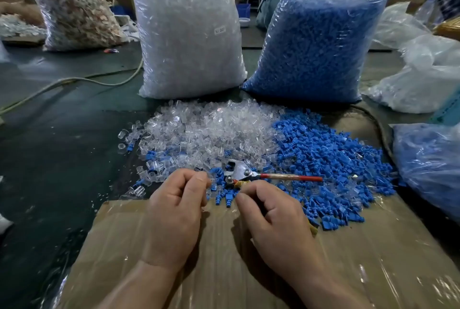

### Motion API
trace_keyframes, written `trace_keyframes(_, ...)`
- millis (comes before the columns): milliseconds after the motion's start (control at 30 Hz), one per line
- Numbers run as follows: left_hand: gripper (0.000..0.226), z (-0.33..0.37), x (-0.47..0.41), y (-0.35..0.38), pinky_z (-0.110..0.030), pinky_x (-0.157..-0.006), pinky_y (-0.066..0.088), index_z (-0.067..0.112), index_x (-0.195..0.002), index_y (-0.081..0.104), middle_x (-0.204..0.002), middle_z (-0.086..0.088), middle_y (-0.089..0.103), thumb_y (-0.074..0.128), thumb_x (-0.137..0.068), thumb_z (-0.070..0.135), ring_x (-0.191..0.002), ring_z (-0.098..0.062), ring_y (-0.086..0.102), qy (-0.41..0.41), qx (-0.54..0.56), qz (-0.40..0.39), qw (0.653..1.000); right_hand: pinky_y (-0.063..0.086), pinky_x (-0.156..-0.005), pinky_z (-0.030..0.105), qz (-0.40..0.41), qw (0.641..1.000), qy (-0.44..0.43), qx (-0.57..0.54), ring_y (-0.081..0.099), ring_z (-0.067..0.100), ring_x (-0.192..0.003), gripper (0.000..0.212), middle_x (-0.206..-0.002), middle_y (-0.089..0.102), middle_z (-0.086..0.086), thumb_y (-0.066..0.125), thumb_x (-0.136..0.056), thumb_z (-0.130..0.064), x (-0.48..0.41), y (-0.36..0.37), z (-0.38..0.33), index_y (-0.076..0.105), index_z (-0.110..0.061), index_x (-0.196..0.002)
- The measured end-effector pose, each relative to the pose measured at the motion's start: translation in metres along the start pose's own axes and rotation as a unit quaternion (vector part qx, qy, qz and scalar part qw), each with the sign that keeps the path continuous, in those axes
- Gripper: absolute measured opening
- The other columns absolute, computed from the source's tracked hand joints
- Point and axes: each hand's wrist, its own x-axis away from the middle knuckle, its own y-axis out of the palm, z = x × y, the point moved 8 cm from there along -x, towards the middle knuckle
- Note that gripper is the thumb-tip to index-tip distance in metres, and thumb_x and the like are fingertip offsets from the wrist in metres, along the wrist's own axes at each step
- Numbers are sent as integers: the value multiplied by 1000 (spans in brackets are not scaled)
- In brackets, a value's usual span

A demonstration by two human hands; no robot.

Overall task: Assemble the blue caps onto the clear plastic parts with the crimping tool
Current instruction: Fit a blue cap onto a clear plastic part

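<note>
Nearest, under both wrists: taped cardboard sheet point(224, 271) on the dark worktop point(62, 147). Left hand point(174, 211) curled, fingertips pinching what looks like a small clear part point(208, 179), hard to make out. Right hand point(273, 219) curled round the lower, yellowish-wrapped handle of the crimping tool point(239, 171), that handle running back under the palm.

Just beyond the knuckles, between the two hands: metal head of the tool, lying on loose pieces, pointing left toward the left hand's fingertips. Long axis left to right, red upper handle sticking out to the right, free of the fingers.

Further out: heap of clear plastic parts point(211, 129) ahead of the left hand, heap of blue caps point(331, 159) ahead and right of the right hand, mixed where they meet.

Farthest: tall bag of clear parts point(189, 30), bag of blue caps point(316, 42) beside it, both upright.
</note>
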Motion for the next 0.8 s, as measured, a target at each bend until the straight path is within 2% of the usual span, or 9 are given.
trace_keyframes(100,36,-4,-2,-2,-30,-51,41,26,-74,66,-56,3,58,52,-83,57,-48,-14,50,-16,13,5,1000,39,-62,16,12,1000,2,5,57,7,-73,16,-73,58,-15,59,-93,-28,-1,-2,0,58,-28,-78)
trace_keyframes(267,35,-9,-2,-1,-27,-49,40,27,-77,68,-58,1,59,53,-83,57,-47,-13,49,-23,29,-2,999,44,-66,24,7,1000,12,17,58,8,-77,13,-76,58,-14,58,-94,-29,-3,-1,1,59,-28,-81)
trace_keyframes(400,32,-7,0,-2,-33,-53,46,26,-77,65,-62,0,60,54,-85,54,-51,-18,53,-6,2,-1,1000,43,-69,26,3,997,-18,80,54,7,-78,11,-80,56,-13,58,-93,-28,-2,-1,-7,58,-23,-83)
trace_keyframes(467,22,-1,0,-5,-25,-58,49,32,-82,63,-69,7,63,54,-86,52,-56,-9,58,32,-50,4,998,43,-68,31,-27,989,-30,143,51,10,-77,13,-82,53,-11,54,-93,-34,-1,4,-9,57,-23,-86)
trace_keyframes(533,14,5,-1,-4,-8,-63,42,38,-91,61,-85,17,64,54,-86,48,-73,-2,62,72,-158,-16,985,41,-67,31,-51,976,-32,208,51,11,-79,18,-86,53,-11,48,-93,-44,0,7,-8,55,-27,-92)
trace_keyframes(600,12,4,-2,-2,-12,-62,40,41,-97,58,-92,22,61,56,-86,45,-80,3,58,76,-236,-43,968,34,-67,29,-70,966,-21,248,53,12,-85,25,-93,54,-12,43,-94,-52,-1,9,-7,53,-30,-101)
trace_keyframes(667,14,1,-4,-2,-20,-58,39,43,-101,56,-81,19,61,58,-87,43,-73,3,57,68,-289,-61,953,29,-68,28,-84,960,-11,266,52,13,-89,27,-97,52,-12,38,-95,-56,-2,11,-6,48,-33,-107)
trace_keyframes(733,23,-2,-5,0,-28,-58,42,43,-107,56,-72,18,59,56,-84,46,-69,2,55,51,-336,-83,937,28,-65,30,-91,958,-7,272,52,14,-88,30,-96,48,-12,36,-95,-58,-5,14,-6,43,-33,-111)
trace_keyframes(800,35,-4,-4,2,-32,-62,43,41,-116,55,-78,20,58,53,-82,50,-75,-2,56,30,-373,-103,921,29,-63,31,-89,953,-14,288,56,17,-90,40,-101,50,-10,37,-95,-60,-7,15,-6,40,-32,-123)
